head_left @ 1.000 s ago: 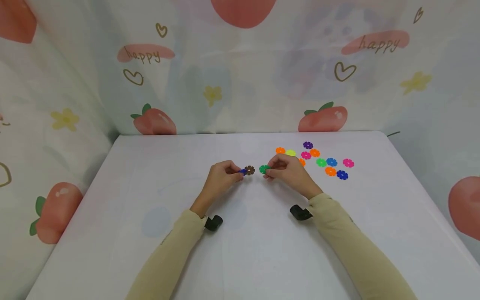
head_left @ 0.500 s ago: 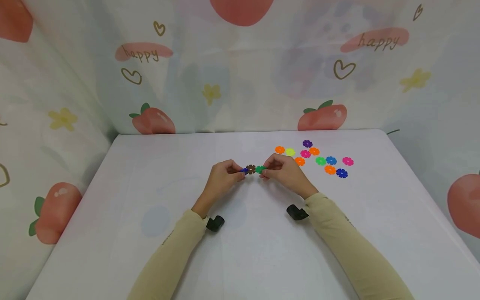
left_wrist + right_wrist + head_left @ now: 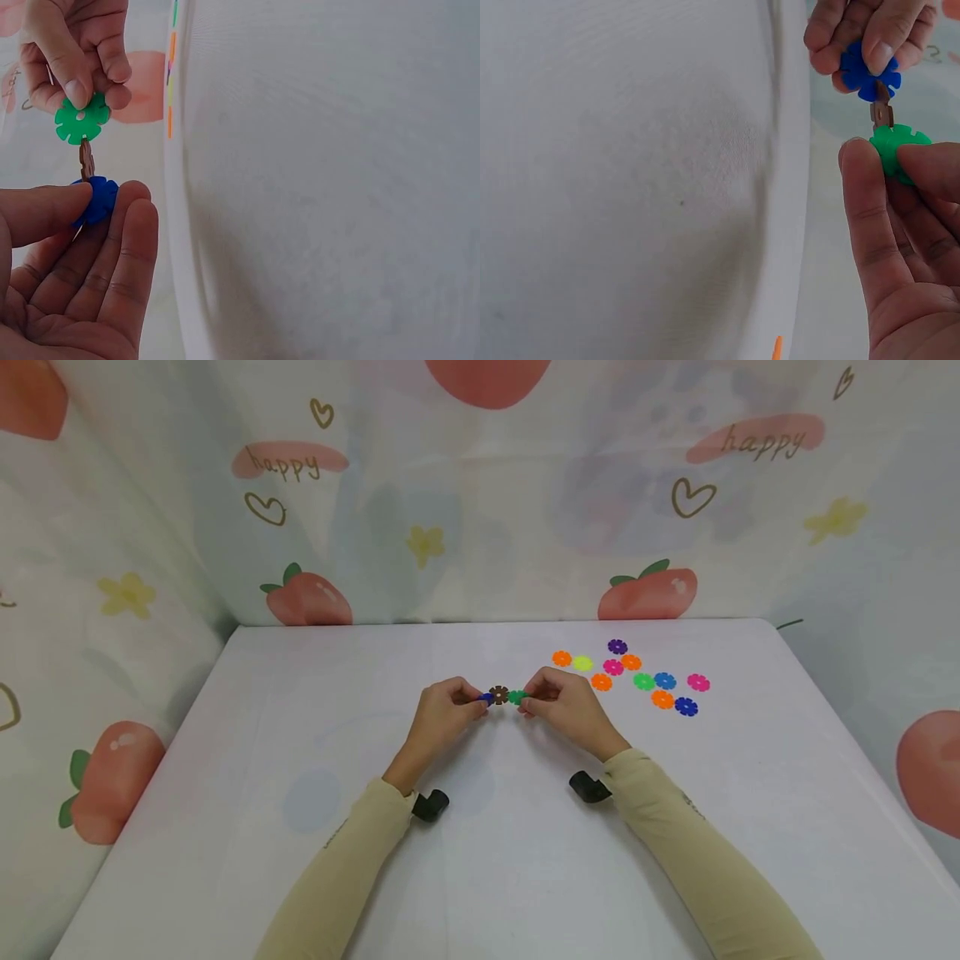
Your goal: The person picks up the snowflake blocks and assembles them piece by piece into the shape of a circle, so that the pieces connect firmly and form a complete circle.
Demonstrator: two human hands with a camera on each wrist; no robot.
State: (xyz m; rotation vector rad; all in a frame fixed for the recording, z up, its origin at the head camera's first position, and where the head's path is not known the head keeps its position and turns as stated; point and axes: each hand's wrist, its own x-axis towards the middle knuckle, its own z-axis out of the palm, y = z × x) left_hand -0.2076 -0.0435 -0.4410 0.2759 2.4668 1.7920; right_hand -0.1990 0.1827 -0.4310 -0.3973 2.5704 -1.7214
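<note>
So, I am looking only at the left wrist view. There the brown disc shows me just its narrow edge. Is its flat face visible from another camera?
Observer: Yes, in the head view the brown disc shows its slotted face.
Operator: Thank you. And how many orange discs lie loose on the table? I see only thin slivers.
Observer: Four, in the head view.
Operator: Which loose disc lies the farthest back?
Observer: The purple disc, nearest to the table's far edge.
</note>
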